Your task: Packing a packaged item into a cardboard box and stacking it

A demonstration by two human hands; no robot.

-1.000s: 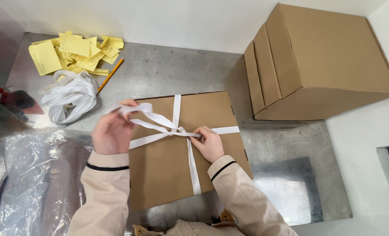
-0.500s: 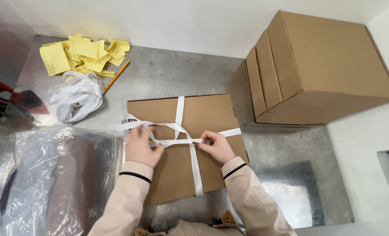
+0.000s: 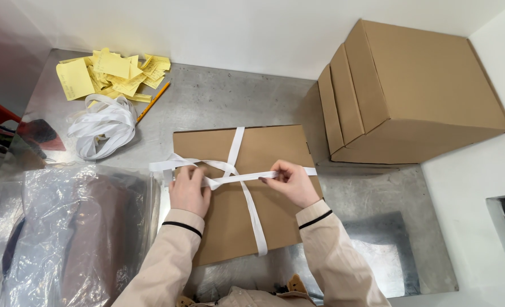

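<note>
While the flat box [image 3: 264, 193] lies shut on the bench [image 3: 218, 102], both hands' fingers pinch its white ribbon [image 3: 238, 179]: left hand [image 3: 189, 190], right hand [image 3: 294, 183].

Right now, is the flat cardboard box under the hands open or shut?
Shut: the flat cardboard box lies lid down, white ribbon crossed over it, both ends held by left hand and right hand.

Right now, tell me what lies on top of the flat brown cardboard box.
White ribbon crosses the flat brown cardboard box, knotted near its middle. The left hand and right hand rest on it, pinching ribbon ends. The box surface beneath the hands and sleeves is hidden.
</note>
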